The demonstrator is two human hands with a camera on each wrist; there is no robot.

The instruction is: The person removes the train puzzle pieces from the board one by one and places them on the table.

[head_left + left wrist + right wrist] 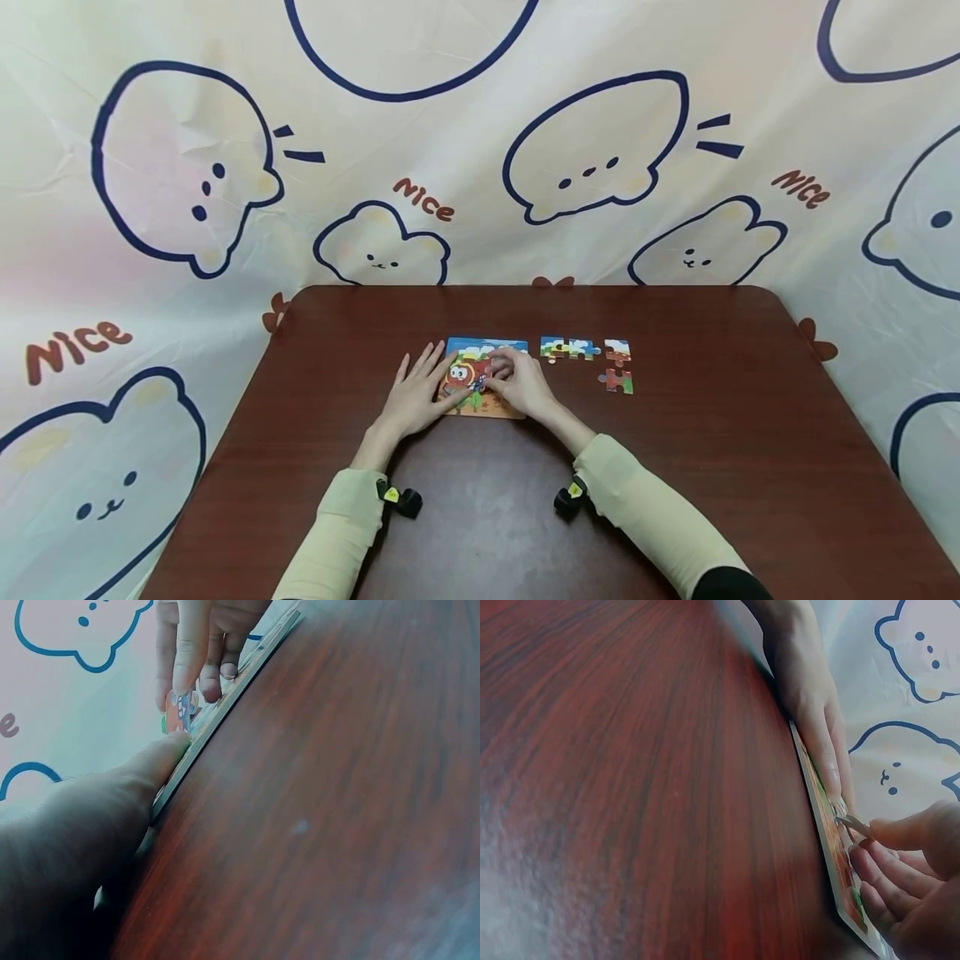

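So the puzzle tray (pixel 498 411) mid-frame's got a cartoon picture (pixel 459 374) inside, right hand (pixel 527 388) pinching one piece (pixel 178 712), left hand (pixel 414 397) splayed, four loose pieces (pixel 583 349) right of centre.

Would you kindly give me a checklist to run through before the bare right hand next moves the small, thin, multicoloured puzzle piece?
1. Thin, rectangular, colourfully printed puzzle board flat on the glossy reddish-brown table: ok.
2. Bare left hand resting on the board's left side, fingers straight: ok.
3. Right hand pinching the puzzle piece: ok.
4. Puzzle piece level with the board: not ok, it is tilted.
5. Fit with the board: cannot tell, the hands cover that spot.
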